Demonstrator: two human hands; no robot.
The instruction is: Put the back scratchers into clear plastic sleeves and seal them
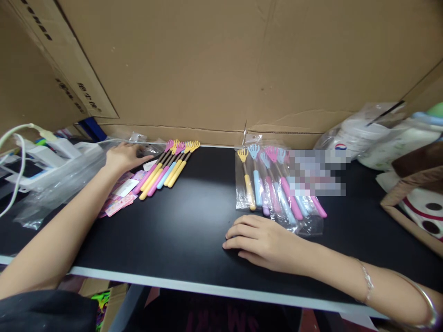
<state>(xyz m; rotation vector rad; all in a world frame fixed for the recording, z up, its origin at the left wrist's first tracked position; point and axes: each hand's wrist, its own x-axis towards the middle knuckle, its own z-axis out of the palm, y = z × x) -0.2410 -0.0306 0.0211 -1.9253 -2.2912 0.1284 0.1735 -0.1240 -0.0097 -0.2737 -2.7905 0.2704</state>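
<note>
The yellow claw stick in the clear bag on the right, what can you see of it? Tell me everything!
The yellow claw stick has a yellow claw-shaped head with thin prongs, a narrow brownish shaft and a thicker yellow handle that looks like smooth plastic. It lies inside the clear bag on the black table, leftmost of the bagged sticks. Its head points toward the cardboard; its handle end is close to the right hand.

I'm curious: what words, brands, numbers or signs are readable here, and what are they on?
No full word or number reads clearly.
White cup: a round red, white and blue emblem, resembling Pepsi's; no lettering readable.
Pale strip on the brown cardboard wall: dark characters, too blurred to quote.
Pink printed paper cards: any print is too small.
Black cloth at the bottom: pink lettering, too unclear.
</note>
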